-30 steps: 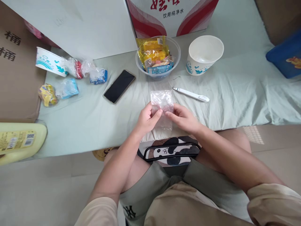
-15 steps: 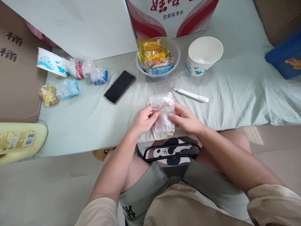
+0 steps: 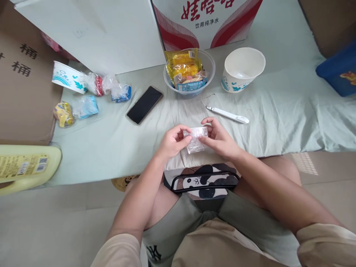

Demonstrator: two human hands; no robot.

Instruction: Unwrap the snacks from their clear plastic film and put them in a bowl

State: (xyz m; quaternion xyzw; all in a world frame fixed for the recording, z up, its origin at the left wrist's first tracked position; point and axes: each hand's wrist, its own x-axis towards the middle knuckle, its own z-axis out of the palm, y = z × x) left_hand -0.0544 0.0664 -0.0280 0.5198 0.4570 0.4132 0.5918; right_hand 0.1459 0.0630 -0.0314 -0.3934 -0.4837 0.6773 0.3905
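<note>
A clear plastic bag [image 3: 197, 145] is folded into a small, wrinkled rectangle at the near edge of the cloth-covered surface. My left hand [image 3: 174, 140] pinches its left side between thumb and fingers. On the right side, my right hand [image 3: 219, 139] presses its thumb against the bag, with the index finger raised above it. Just beyond the right hand lies a white utility knife [image 3: 228, 114]. A black phone [image 3: 145, 105] rests to the left of the hands.
Behind the hands stand a clear bowl [image 3: 213, 74] of wrapped snacks and a white paper bucket [image 3: 230, 85]. Plastic-wrapped bundles, such as a light blue one [image 3: 86, 106], lie at left near a tipped paper bucket [image 3: 68, 76]. Boxes line the back; a yellow-green container [image 3: 30, 163] stands at left.
The upper part of the plastic bag has been folded down, leaving a shorter rectangle. My right index finger has lifted off it. The view has shifted slightly.
</note>
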